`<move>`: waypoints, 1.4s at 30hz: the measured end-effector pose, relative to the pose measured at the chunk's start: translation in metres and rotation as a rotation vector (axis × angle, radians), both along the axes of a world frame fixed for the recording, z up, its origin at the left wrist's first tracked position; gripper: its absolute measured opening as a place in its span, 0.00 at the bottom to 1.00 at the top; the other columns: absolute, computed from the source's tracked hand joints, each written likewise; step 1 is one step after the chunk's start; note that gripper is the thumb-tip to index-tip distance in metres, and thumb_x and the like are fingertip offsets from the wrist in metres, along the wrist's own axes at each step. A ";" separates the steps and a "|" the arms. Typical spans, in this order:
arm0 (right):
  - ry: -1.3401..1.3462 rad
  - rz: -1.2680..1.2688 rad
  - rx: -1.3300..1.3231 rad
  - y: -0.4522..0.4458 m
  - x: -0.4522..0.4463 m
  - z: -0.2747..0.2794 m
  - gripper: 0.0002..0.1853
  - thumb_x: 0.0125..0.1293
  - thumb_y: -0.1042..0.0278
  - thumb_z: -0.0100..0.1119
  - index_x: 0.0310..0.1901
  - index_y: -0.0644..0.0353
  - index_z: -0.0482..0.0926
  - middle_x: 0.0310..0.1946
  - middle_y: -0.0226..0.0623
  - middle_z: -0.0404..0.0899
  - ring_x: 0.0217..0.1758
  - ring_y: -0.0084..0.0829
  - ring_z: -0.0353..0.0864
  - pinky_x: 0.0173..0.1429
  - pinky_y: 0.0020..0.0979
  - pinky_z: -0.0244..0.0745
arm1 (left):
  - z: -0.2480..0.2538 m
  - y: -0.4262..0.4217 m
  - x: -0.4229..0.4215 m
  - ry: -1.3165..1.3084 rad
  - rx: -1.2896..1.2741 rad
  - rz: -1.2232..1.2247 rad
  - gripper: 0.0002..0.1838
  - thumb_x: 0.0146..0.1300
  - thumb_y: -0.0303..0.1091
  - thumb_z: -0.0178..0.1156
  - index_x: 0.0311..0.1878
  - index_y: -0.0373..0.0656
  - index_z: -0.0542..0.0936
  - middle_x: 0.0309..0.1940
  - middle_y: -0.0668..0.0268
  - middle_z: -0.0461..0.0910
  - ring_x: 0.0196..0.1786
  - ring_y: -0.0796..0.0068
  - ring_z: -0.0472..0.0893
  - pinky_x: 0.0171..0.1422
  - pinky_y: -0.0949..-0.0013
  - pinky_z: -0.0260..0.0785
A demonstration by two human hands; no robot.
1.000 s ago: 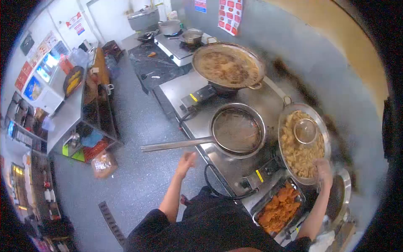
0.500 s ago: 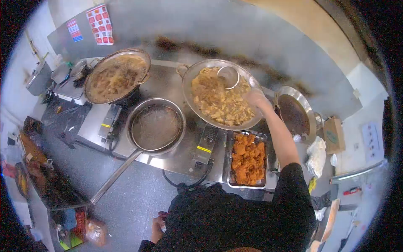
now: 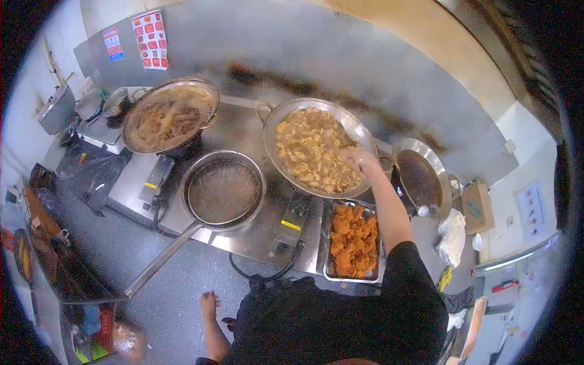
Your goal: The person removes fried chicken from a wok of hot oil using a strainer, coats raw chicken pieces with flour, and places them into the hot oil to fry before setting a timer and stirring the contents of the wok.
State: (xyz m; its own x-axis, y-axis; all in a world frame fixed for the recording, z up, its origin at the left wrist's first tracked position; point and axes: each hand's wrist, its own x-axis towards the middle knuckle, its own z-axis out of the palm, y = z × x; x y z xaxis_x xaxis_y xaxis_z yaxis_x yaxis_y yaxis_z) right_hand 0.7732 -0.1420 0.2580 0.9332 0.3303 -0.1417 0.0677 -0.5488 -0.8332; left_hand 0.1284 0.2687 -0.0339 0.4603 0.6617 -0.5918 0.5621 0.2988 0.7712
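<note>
My right hand [image 3: 363,163] is closed over the right side of a wide wok [image 3: 274,159] full of pale, chunky food [image 3: 316,146] in liquid. It grips the strainer's handle, which is hard to make out, and the round strainer head is not clearly visible. Low at the left of my body, my left hand [image 3: 210,302] hangs over the floor with loosely bent fingers and nothing in it. Just below the wok, orange-brown fried pieces [image 3: 353,243] lie in a metal tray [image 3: 329,275].
A long-handled pan [image 3: 224,191] sits left of centre, its handle projecting past the counter edge. Behind it is another wok [image 3: 170,115] of bubbling brown liquid. At right are a pan of dark liquid [image 3: 420,176], a white bag [image 3: 451,238] and a cardboard box [image 3: 477,208].
The view has swung right. My right hand stays by the wok, while the strainer head, visible earlier above the food, no longer shows clearly. My left hand now hangs beside my body.
</note>
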 end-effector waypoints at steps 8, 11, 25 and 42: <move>0.382 -0.104 0.233 0.056 -0.068 0.075 0.08 0.67 0.63 0.56 0.39 0.58 0.78 0.17 0.19 0.67 0.14 0.09 0.59 0.13 0.15 0.49 | 0.002 -0.009 0.037 0.035 -0.178 -0.128 0.16 0.64 0.41 0.56 0.47 0.38 0.72 0.29 0.57 0.80 0.24 0.67 0.80 0.23 0.66 0.72; 0.026 0.197 -0.242 0.033 -0.047 0.056 0.09 0.65 0.64 0.55 0.38 0.62 0.78 0.20 0.32 0.73 0.19 0.24 0.71 0.19 0.25 0.63 | -0.025 -0.019 -0.003 0.093 -0.200 -0.161 0.15 0.63 0.41 0.56 0.41 0.35 0.74 0.28 0.56 0.80 0.22 0.65 0.79 0.22 0.64 0.71; -0.462 0.349 -0.879 0.038 -0.152 0.187 0.14 0.62 0.59 0.51 0.36 0.60 0.82 0.39 0.52 0.79 0.39 0.48 0.80 0.47 0.47 0.73 | -0.058 -0.013 -0.078 0.124 -0.289 0.066 0.17 0.60 0.37 0.55 0.43 0.29 0.75 0.26 0.51 0.78 0.21 0.61 0.77 0.23 0.60 0.72; -0.646 0.354 -1.139 0.004 -0.142 0.127 0.13 0.62 0.64 0.49 0.38 0.60 0.82 0.38 0.51 0.79 0.41 0.49 0.80 0.49 0.43 0.74 | -0.143 0.011 0.026 -0.044 0.921 -1.113 0.17 0.60 0.42 0.56 0.32 0.35 0.78 0.28 0.48 0.80 0.34 0.50 0.80 0.36 0.53 0.72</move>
State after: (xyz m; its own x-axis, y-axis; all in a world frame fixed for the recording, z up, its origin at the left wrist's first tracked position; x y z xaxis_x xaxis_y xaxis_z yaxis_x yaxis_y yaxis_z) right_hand 0.6311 -0.1384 0.3848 0.8269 0.5582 -0.0680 0.5503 -0.7784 0.3020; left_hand 0.1543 0.2797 -0.1766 0.9874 0.0860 -0.1325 0.1388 -0.8730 0.4675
